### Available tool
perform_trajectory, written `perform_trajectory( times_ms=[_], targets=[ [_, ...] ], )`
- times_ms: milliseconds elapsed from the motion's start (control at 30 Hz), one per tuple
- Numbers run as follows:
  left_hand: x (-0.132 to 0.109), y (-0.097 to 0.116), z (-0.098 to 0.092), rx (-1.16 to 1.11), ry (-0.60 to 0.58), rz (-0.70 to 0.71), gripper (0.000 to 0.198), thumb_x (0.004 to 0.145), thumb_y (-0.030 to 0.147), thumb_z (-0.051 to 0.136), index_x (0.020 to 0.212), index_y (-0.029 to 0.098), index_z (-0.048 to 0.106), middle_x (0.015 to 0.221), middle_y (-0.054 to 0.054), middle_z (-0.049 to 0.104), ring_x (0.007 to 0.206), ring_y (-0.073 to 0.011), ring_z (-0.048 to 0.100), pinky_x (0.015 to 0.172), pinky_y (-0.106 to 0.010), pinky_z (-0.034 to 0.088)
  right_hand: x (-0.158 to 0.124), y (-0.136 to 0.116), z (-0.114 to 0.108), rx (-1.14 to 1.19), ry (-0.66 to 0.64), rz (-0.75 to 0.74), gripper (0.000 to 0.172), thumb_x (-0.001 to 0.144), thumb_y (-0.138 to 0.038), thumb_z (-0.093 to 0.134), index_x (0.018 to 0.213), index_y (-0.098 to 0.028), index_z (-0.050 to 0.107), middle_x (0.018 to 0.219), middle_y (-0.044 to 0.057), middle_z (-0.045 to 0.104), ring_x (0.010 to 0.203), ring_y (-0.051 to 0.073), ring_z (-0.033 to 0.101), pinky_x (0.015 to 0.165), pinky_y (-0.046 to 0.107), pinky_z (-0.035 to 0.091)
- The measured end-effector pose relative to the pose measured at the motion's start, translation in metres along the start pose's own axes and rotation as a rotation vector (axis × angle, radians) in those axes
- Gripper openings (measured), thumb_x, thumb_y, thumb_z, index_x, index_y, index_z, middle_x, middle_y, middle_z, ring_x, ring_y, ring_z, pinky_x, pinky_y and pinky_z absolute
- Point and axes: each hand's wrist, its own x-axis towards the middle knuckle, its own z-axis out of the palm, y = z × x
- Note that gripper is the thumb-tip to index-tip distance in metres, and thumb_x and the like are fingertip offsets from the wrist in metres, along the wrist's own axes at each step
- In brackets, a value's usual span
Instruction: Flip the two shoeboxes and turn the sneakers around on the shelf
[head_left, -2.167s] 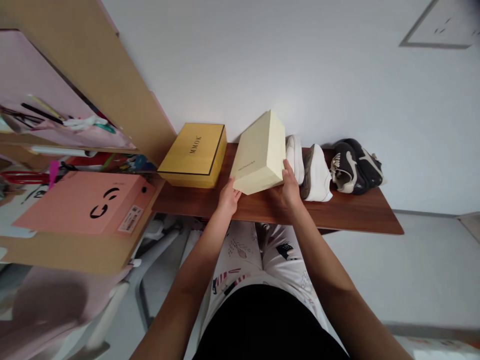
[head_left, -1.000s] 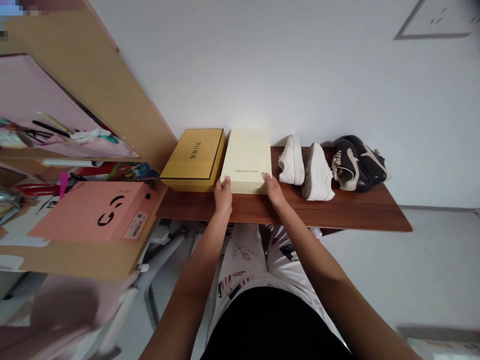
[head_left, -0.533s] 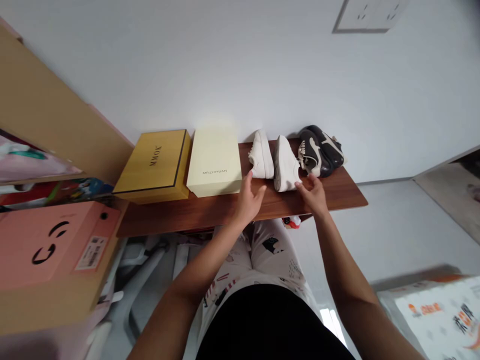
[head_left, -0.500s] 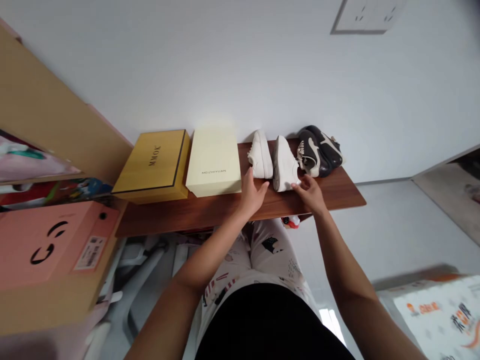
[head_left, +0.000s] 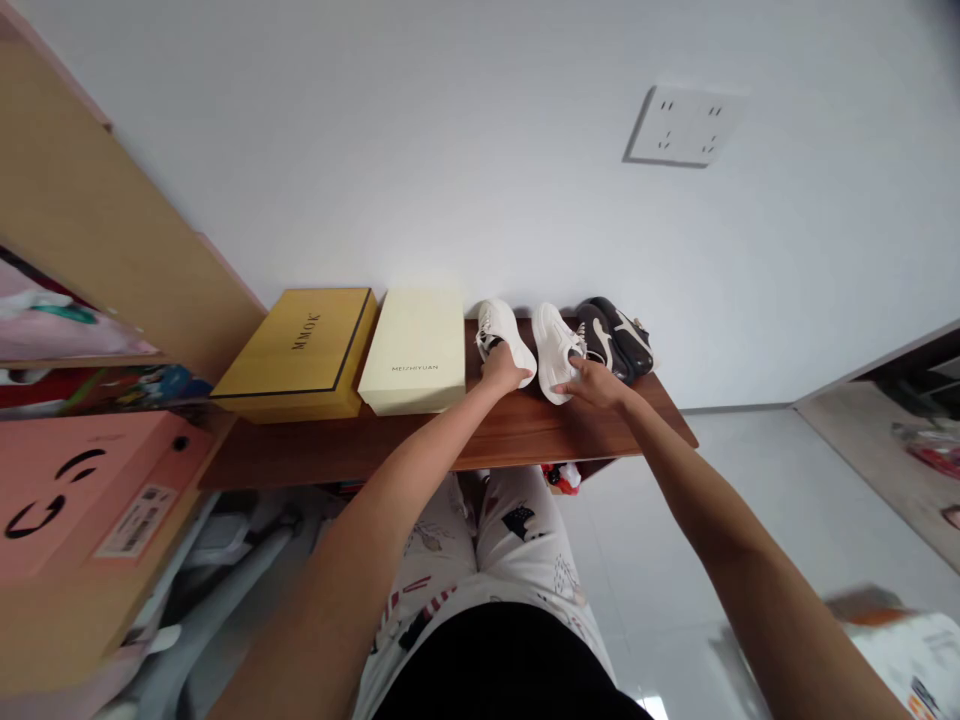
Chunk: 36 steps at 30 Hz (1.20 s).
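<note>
Two white sneakers stand apart on a brown wooden shelf (head_left: 517, 430) against the wall. My left hand (head_left: 504, 370) is closed on the heel of the left white sneaker (head_left: 499, 322), thumb outside and fingers in the opening. The right white sneaker (head_left: 551, 340) is gripped at its heel by my right hand (head_left: 592, 382) in the same way. Both toes point to the wall, and the shoes tilt a little on their sides. Just right of them, a pair of dark sneakers (head_left: 619, 335) with cream trim sits close to my right fingers.
Left of the shoes lie a cream shoebox (head_left: 416, 345) and a yellow shoebox (head_left: 296, 345). A pink box (head_left: 82, 490) is at the far left beside a wooden cabinet panel (head_left: 112, 200). A socket plate (head_left: 682, 125) is on the wall; a white package (head_left: 911, 650) rests low right.
Both hands have closed on the heels of the white sneakers, which have turned and tilted, the left one showing its laces. The whole view has shifted slightly.
</note>
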Motion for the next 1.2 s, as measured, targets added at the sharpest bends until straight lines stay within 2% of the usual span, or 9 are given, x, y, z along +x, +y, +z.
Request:
perform_trajectory(
  times_ms=[67, 133, 267, 433, 667, 933, 1200],
  targets=[
    [0.002, 0.008, -0.005, 0.169, -0.075, 0.053, 0.066, 0.070, 0.027, 0.086, 0.127, 0.011, 0.056, 0.133, -0.025, 0.062, 0.123, -0.0379, 0.062, 0.098, -0.042, 0.048, 0.007, -0.008, -0.009, -0.277, -0.027, -0.002, 0.036, 0.077, -0.046, 0.077, 0.096, -0.019, 0.063, 0.087, 0.004, 0.070, 0.087, 0.023, 0.065, 0.080, 0.031, 0.049],
    [0.002, 0.013, -0.008, 0.322, -0.143, 0.098, 0.064, 0.073, 0.026, 0.084, 0.128, 0.011, 0.055, 0.132, -0.025, 0.062, 0.121, -0.0381, 0.063, 0.097, -0.043, 0.049, 0.015, -0.017, -0.011, -0.469, -0.070, -0.012, 0.036, 0.081, -0.043, 0.075, 0.105, -0.019, 0.063, 0.096, 0.009, 0.072, 0.095, 0.026, 0.067, 0.081, 0.030, 0.048],
    [0.000, 0.017, -0.008, 0.501, -0.191, 0.174, 0.061, 0.073, 0.021, 0.083, 0.128, 0.013, 0.057, 0.130, -0.024, 0.063, 0.122, -0.0369, 0.062, 0.101, -0.042, 0.047, 0.030, -0.032, -0.005, -0.647, -0.161, -0.012, 0.044, 0.084, -0.044, 0.073, 0.117, -0.017, 0.061, 0.112, 0.018, 0.072, 0.107, 0.032, 0.068, 0.085, 0.033, 0.048],
    [0.002, 0.019, -0.006, 0.573, -0.214, 0.195, 0.062, 0.071, 0.018, 0.084, 0.128, 0.012, 0.061, 0.129, -0.025, 0.063, 0.122, -0.0391, 0.062, 0.103, -0.043, 0.047, 0.042, -0.042, 0.004, -0.697, -0.222, -0.027, 0.043, 0.086, -0.041, 0.071, 0.119, -0.015, 0.062, 0.117, 0.020, 0.072, 0.109, 0.034, 0.069, 0.085, 0.033, 0.049],
    [0.007, 0.015, -0.011, 0.599, -0.202, 0.176, 0.063, 0.069, 0.015, 0.084, 0.127, 0.010, 0.063, 0.127, -0.027, 0.064, 0.122, -0.0393, 0.062, 0.102, -0.043, 0.047, 0.053, -0.056, 0.013, -0.680, -0.232, -0.024, 0.042, 0.083, -0.039, 0.075, 0.118, -0.017, 0.065, 0.121, 0.018, 0.071, 0.111, 0.032, 0.068, 0.088, 0.033, 0.050],
    [0.014, 0.010, -0.013, 0.516, -0.168, 0.161, 0.057, 0.069, 0.009, 0.082, 0.123, 0.009, 0.064, 0.127, -0.029, 0.063, 0.125, -0.0431, 0.060, 0.106, -0.048, 0.045, 0.063, -0.067, 0.020, -0.662, -0.234, -0.030, 0.042, 0.081, -0.035, 0.076, 0.118, -0.019, 0.066, 0.121, 0.017, 0.072, 0.112, 0.032, 0.068, 0.090, 0.034, 0.051],
    [0.012, 0.001, -0.008, 0.442, -0.167, 0.150, 0.049, 0.073, 0.009, 0.079, 0.121, 0.007, 0.065, 0.125, -0.031, 0.063, 0.127, -0.0441, 0.058, 0.109, -0.050, 0.042, 0.061, -0.065, 0.030, -0.648, -0.249, -0.026, 0.044, 0.081, -0.033, 0.076, 0.120, -0.017, 0.066, 0.123, 0.020, 0.070, 0.112, 0.034, 0.068, 0.092, 0.038, 0.052]
  ],
)
